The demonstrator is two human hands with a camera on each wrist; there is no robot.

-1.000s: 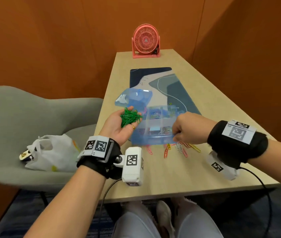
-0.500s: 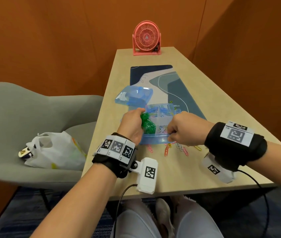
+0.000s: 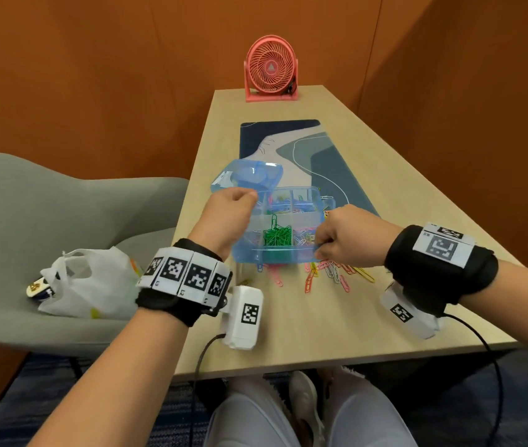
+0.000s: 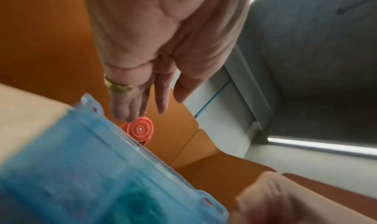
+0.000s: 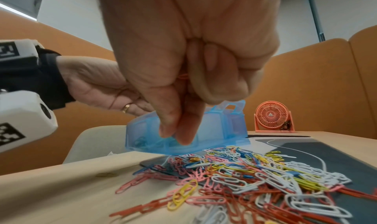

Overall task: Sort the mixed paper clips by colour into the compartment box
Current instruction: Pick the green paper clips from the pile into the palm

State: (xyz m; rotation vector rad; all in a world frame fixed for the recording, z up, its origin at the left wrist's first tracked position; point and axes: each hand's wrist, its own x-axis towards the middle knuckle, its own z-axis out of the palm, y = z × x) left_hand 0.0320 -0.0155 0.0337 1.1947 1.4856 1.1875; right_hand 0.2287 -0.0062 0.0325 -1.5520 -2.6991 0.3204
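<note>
Two hands meet at the box (image 3: 280, 225) in the head view. The right hand (image 3: 349, 237) pinches its near rim, tilting the near edge up off the table (image 3: 336, 321), likely to steady it. The left hand (image 3: 228, 221) hovers over its far-left corner, loosely curled and holding nothing that I can see. A bunch of green clips (image 3: 277, 235) lies in a near compartment between the hands; mixed clips sit in the far ones. The loose clips (image 3: 330, 274) lie just under and nearer than the right hand. The lid (image 3: 246, 175) sits beyond the left hand.

From the left wrist, the left hand (image 4: 161, 63) shows fingers (image 4: 163, 98) straight and relaxed above the blurred box (image 4: 91, 171), empty.

From the right wrist, the right hand (image 5: 183, 66) has thumb and forefinger clamped on the wall of the box (image 5: 214, 130), other fingers curled in. The unsorted clips (image 5: 255, 179) spread below and to its right, within easy reach for the next pick.
</note>
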